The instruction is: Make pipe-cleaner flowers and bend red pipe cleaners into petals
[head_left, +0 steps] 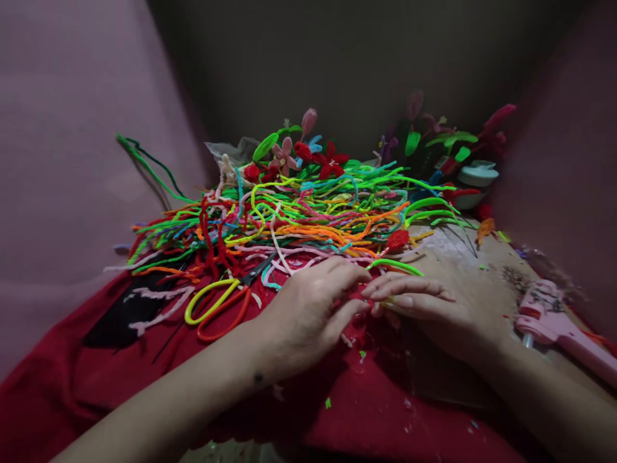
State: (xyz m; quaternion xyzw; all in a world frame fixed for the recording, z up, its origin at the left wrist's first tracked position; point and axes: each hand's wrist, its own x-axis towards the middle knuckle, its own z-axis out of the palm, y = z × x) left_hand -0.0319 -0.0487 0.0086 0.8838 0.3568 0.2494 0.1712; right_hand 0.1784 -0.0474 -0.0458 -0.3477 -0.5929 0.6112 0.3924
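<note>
- Forearms (178, 399) nearest; left hand (303, 305), right hand (441, 315) close together beside green chenille stem (398, 264), can't tell grip
- Right forearm (554, 395) swing could bump pink glue gun (549, 321)

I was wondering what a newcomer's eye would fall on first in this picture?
Most likely the bright, tangled heap of pipe cleaners across the middle, with red and pink fuzzy flowers along its back. In front of it, the left hand and right hand come close together. The yellow-and-red-handled scissors to the left and the pink glue gun at the far right probably catch the eye next.
</note>
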